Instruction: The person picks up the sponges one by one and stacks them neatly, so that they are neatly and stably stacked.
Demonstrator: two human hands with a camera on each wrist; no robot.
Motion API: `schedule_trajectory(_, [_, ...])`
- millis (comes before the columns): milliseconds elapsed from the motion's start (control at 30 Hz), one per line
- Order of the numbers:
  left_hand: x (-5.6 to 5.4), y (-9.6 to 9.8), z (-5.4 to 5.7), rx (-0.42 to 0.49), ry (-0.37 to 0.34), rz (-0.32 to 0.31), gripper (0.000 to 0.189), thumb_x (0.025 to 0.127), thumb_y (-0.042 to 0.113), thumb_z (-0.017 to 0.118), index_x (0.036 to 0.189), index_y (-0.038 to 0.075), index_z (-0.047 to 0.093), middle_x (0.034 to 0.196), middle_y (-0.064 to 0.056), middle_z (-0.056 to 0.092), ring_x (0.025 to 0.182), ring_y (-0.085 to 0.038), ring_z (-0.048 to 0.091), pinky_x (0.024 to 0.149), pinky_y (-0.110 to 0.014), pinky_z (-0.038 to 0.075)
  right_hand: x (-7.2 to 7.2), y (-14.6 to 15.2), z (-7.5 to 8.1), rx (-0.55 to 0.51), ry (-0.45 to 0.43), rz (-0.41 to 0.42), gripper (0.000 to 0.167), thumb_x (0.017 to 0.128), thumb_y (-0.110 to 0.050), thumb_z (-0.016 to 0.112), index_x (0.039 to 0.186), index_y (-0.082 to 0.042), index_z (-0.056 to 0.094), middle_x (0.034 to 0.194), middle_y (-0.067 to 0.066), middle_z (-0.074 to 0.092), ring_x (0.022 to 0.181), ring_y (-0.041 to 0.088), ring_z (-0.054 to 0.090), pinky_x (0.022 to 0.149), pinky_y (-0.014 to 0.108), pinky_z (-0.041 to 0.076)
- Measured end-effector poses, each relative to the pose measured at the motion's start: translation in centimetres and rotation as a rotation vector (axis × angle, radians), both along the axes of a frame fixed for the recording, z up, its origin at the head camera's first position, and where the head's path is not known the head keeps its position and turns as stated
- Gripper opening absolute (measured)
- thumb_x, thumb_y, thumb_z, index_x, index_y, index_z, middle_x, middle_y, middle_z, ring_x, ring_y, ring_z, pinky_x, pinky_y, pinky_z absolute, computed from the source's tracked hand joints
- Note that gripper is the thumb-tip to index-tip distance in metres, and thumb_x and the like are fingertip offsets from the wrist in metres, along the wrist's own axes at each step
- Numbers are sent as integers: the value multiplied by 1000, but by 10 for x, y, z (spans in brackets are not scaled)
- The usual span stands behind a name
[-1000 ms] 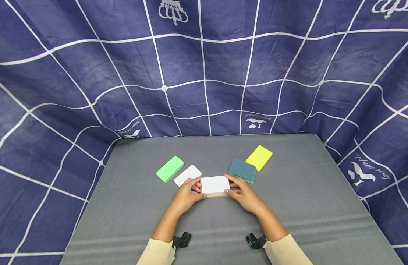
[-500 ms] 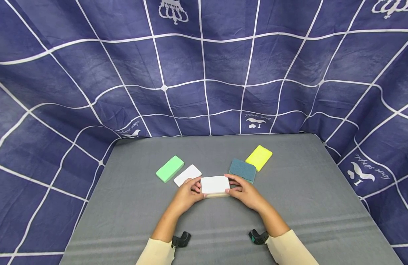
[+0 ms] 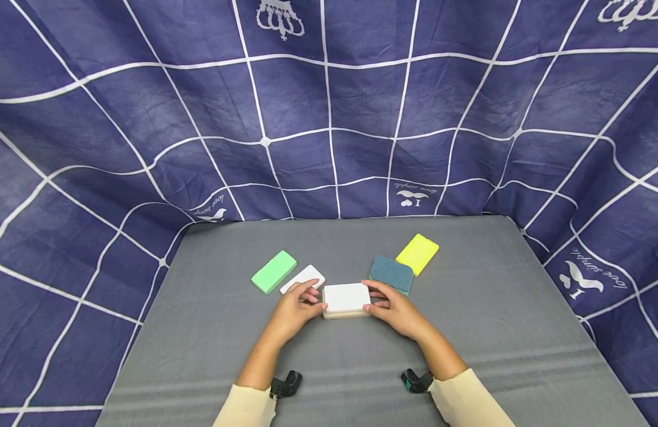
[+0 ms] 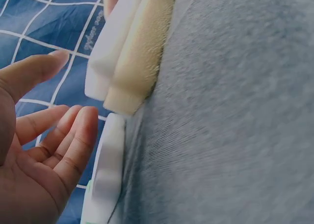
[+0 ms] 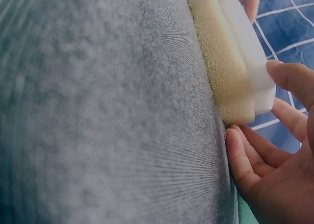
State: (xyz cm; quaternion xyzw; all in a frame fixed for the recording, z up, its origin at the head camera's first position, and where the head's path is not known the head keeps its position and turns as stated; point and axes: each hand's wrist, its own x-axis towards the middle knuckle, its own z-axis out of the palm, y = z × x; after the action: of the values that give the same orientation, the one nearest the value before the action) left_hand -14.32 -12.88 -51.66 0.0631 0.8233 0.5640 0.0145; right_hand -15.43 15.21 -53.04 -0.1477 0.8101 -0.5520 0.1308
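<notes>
A white sponge lies flat on top of a beige porous sponge, which rests on the grey table. At the stack's right end, my right hand holds the white sponge, with thumb and forefinger at its edges. In the left wrist view, my left hand is apart from the stack, thumb and fingers spread with nothing between them. Behind that hand, partly covered by it, is another white sponge. A dark teal sponge with a lighter green underside sits just beyond my right hand.
A green sponge lies at the left, and a yellow sponge lies at the back right, touching or very close to the teal one. The grey table ends at a blue curtain with white lines on several sides.
My left hand has let go of the stack's left end and drawn slightly left. The stack stays in place, and my right hand has barely moved.
</notes>
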Motion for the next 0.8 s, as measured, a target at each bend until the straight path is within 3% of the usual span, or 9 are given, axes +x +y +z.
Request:
schedule_trajectory(100, [-1,-5,3,-21,27,39,57,81,10,83,134,2,63,107,-12,64,95,-22,65,76,-21,55,0,0,0,1,16,7,60,94,-26,74,149,-20,50,145,15,56,132,33,56,98,26,52])
schedule_trajectory(233, [-1,-11,9,-18,9,80,56,82,11,83,134,4,64,110,-11,66,98,-24,65,79,-23,54,0,0,-1,-3,25,5,60,94,-26,74,148,-20,51,144,14,57,132,32,56,100,29,52])
schedule_trajectory(433, [-3,-17,14,-32,18,135,54,81,10,83,132,3,65,110,-13,68,102,-28,67,78,-22,53,-1,0,-3,5,30,-6,60,93,-26,74,148,-22,51,145,13,56,133,31,55,104,40,51])
schedule_trajectory(633, [-4,-23,12,-12,10,187,55,81,5,82,132,0,64,112,-16,66,106,-30,66,78,-19,53,0,0,-2,4,43,-6,60,93,-25,74,148,-19,51,145,13,56,133,32,55,106,47,49])
schedule_trajectory(800, [-3,-30,9,-68,16,231,64,80,7,83,139,1,59,120,-17,63,110,-30,62,80,-22,54,1,-2,-2,7,46,-6,60,94,-25,73,149,-20,50,146,13,55,133,32,55,105,45,50])
